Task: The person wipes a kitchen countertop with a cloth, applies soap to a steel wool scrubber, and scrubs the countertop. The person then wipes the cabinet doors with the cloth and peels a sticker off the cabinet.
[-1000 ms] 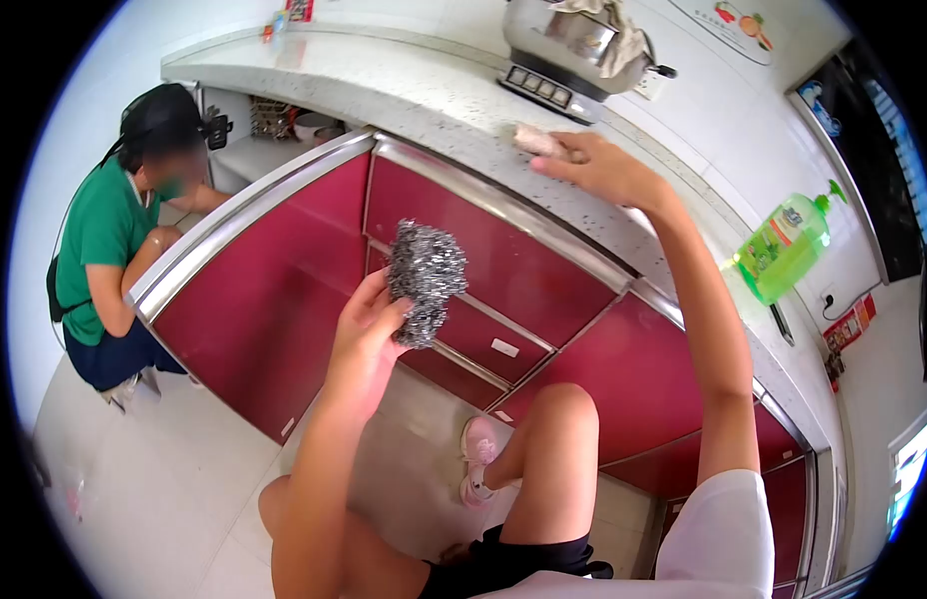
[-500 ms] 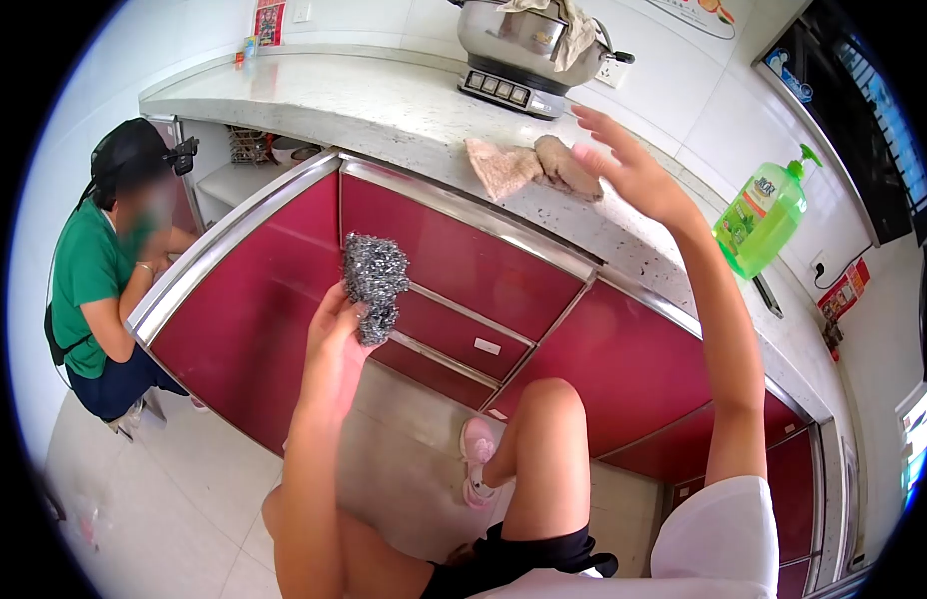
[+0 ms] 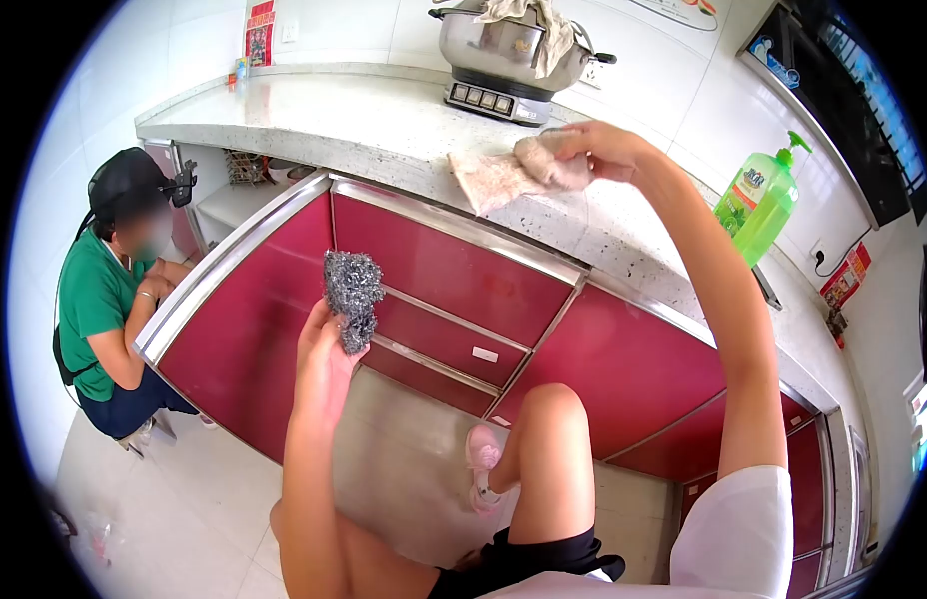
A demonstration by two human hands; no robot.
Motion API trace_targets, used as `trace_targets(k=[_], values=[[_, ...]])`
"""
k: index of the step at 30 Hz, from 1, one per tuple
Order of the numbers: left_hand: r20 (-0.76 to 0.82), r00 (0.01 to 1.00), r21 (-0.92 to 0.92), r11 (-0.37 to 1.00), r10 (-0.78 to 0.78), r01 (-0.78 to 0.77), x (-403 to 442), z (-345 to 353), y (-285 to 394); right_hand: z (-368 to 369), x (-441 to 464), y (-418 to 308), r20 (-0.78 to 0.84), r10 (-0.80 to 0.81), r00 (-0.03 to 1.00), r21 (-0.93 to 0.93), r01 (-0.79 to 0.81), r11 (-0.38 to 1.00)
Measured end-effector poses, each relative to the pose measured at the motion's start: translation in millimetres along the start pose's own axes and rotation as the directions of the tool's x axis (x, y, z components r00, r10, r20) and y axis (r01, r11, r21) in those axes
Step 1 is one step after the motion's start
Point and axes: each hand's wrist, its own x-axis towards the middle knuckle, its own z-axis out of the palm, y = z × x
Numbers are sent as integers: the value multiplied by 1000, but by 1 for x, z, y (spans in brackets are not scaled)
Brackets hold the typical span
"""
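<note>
My left hand point(image 3: 324, 349) holds a grey steel wool scourer point(image 3: 354, 297) upright in front of the red cabinet doors. Over the speckled counter, my right hand point(image 3: 603, 150) grips one end of a beige cloth point(image 3: 495, 182). That end is bunched and looks raised, while the rest lies flat near the counter's front edge. Behind the cloth stands a steel electric pot point(image 3: 503, 50) with another cloth draped over it.
A green soap bottle point(image 3: 761, 205) stands on the counter point(image 3: 384, 125) at the right. At the left a person in a green shirt point(image 3: 89, 295) sits low by an open cabinet. A red cabinet door point(image 3: 249, 319) stands open between us.
My right hand was open above the cloth half a second ago and has now closed on it. My left hand has moved slightly left and down with the scourer. The view has shifted.
</note>
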Motion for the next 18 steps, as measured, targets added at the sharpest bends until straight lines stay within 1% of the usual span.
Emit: trace_targets(k=[1, 2, 3, 4, 5, 6, 7, 8, 9, 11, 12, 13, 15, 16, 17, 18], values=[[2, 1000, -6, 1000, 8, -8, 1, 0, 0, -7, 7, -1, 5, -67, 998, -32, 67, 997], [-1, 1000, -4, 1000, 8, -8, 2, -1, 0, -14, 16, -5, -70, -147, 987, -207, 130, 970], [-1, 1000, -5, 1000, 14, -14, 3, -4, -1, -13, 17, -9, -130, -235, 963, -378, 171, 910], [1, 1000, -8, 1000, 23, -23, 4, -4, -1, -12, 19, -16, -167, -345, 924, -646, 161, 746], [0, 1000, -8, 1000, 23, -23, 4, -4, -1, -6, 22, -16, -167, -344, 924, -646, 161, 746], [-2, 1000, -1, 1000, 14, -14, 3, -4, 1, 0, 25, -15, -64, -560, 826, -823, 274, 498], [-6, 1000, 6, 1000, 6, -6, 2, -5, 2, 8, 27, -13, 95, -716, 692, -925, 328, 194], [-12, 1000, 6, 1000, 8, -8, 2, -6, 1, 17, 31, -10, 134, -684, 717, -913, 357, 195], [-1, 1000, 4, 1000, 15, -15, 3, -7, 1, 27, 24, -11, 141, -685, 715, -911, 364, 192], [1, 1000, -1, 1000, 22, -22, 3, -8, 2, 43, 7, -10, 238, -549, 801, -790, 488, 370], [-5, 1000, 3, 1000, 25, -25, 3, -7, 3, 46, 6, -9, 215, -485, 848, -743, 464, 482], [-9, 1000, 7, 1000, 26, -26, 2, -6, 4, 46, 5, -9, 218, -480, 850, -742, 464, 484], [-8, 999, 23, 999, 32, -31, 1, -5, 6, 40, 5, -12, 98, -524, 846, -701, 432, 567], [-4, 999, 39, 998, 41, -41, 1, -4, 7, 35, 11, -9, 16, -586, 810, -774, 381, 505], [-3, 999, 37, 999, 37, -37, 0, -4, 8, 34, 15, -5, 15, -583, 813, -775, 378, 507], [-4, 999, 37, 999, 36, -35, 0, -4, 10, 39, 14, -4, -88, -464, 881, -809, 209, 550]])
